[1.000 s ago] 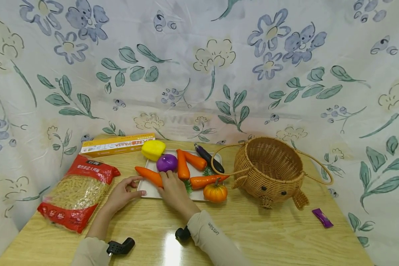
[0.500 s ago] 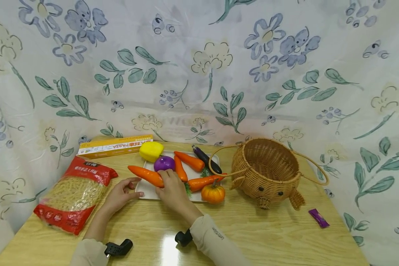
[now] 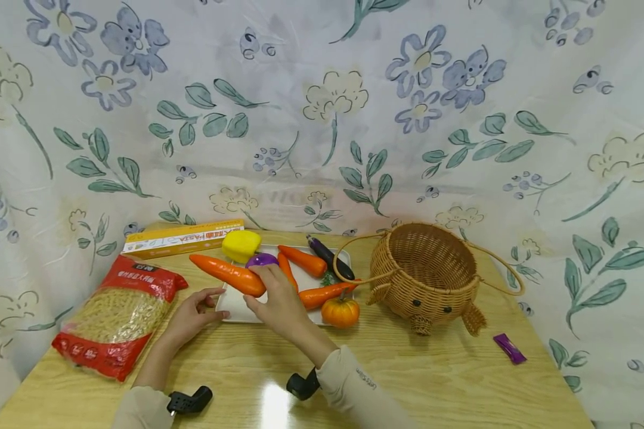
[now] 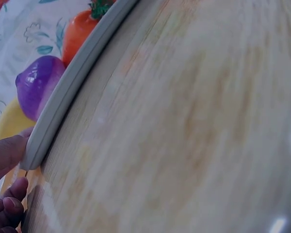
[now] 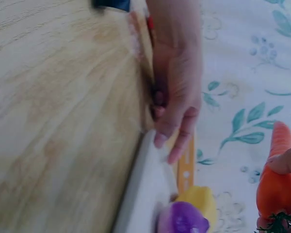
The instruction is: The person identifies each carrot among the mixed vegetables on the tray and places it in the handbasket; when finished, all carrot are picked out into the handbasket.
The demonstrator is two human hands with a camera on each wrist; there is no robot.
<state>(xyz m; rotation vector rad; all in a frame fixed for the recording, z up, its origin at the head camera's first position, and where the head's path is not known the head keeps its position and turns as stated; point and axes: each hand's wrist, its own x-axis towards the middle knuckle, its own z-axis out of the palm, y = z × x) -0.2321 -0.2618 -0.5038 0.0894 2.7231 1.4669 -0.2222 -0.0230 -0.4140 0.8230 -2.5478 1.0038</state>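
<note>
My right hand [image 3: 281, 304] holds an orange toy carrot [image 3: 227, 274] by its thick leafy end, raised over the left part of a white tray [image 3: 238, 314]. The carrot [image 5: 274, 189] shows its green leaf tuft in the right wrist view. At the tray's left front corner, my left hand [image 3: 190, 313] pinches the rim; in the left wrist view its thumb [image 4: 7, 153] touches the tray end, with the other fingers curled below. On the tray lie a purple onion [image 3: 262, 260], three more carrots [image 3: 302, 261] and an eggplant [image 3: 324, 253]. A yellow lumpy vegetable [image 3: 241, 245] sits by the back left corner.
A small pumpkin [image 3: 340, 313] stands at the tray's front right. Right of it is a wicker basket [image 3: 429, 292], one handle loop reaching over the tray. Left are a pasta bag [image 3: 123, 310] and pasta box [image 3: 185, 239]. A purple wrapper [image 3: 510, 348] lies far right.
My right hand has lifted the carrot off the tray and moved it up and left. The left hand keeps its place at the tray corner. The head view has shifted slightly.
</note>
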